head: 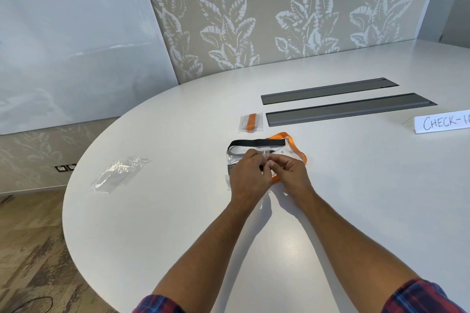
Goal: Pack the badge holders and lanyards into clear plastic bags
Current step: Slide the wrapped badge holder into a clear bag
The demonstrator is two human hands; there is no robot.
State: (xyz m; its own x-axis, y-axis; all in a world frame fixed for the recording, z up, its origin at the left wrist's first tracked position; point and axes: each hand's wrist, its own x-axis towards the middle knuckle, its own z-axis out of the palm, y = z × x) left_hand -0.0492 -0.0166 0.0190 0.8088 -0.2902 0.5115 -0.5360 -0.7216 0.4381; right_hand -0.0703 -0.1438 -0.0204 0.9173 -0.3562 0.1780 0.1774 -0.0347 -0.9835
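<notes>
**Head view: both hands pinching a clear bag at mid-worktop**

The head camera looks down on a white rounded worktop [178,223]. Both forearms reach forward, plaid sleeves at the lower edge of the frame. The left hand [248,175] and the right hand [290,171] meet over a clear plastic bag [233,161] that lies on the worktop; the fingers [263,160] of both hands are curled closed and pinch a bit of the clear film between them. What lies under the palms cannot be made out.

Just beyond the hands, a black lanyard [254,142] lies in a flat strip, and an orange lanyard [292,143] loops around to the right and comes out again under the right hand. A clear badge holder [284,152] lies between the two straps, close to the knuckles.

Farther back, a packed bag [250,122] with a folded orange strap inside rests just beside the near one of two grey cable trays [351,109] set into the worktop. A small heap of empty bags [118,174] lies well apart to the left. At the right edge stands a white sign [443,122] with handwritten letters, cut off by the frame.
</notes>
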